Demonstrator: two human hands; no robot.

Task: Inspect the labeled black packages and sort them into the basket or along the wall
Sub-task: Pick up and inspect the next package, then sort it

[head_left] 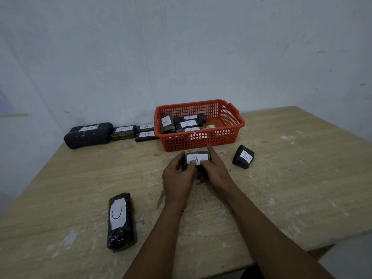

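In the head view, a small black package [198,160] with a white label reading B is held up in front of the camera, just on the near side of the red basket [231,135], which serves here as the landmark. The package is gripped from both ends: the left hand [178,176] is curled round its left end with the thumb laid on the label, and the right hand [214,170] is curled round its right end, the index finger stretched along the far edge. Whether the package is lifted clear of the wooden table [281,178] cannot be told.

Inside the basket several labelled packages are seen, one marked A [167,123] standing on end at its left wall, others marked B. To the left of the basket, along the wall [181,47], a row of packages [112,132] is laid, marked B and C. To the right of the basket and nearer, a B package [243,156] lies alone on the table. Well apart from the basket, near and to the left, a long package marked C [121,221] lies untouched.

The inspection step is judged to be in hand: the label is being read. For the next move a decision between basket and wall row is required; since B labels appear in both places, the rule cannot be settled from the letter alone. Two packages remain on the table to be sorted.
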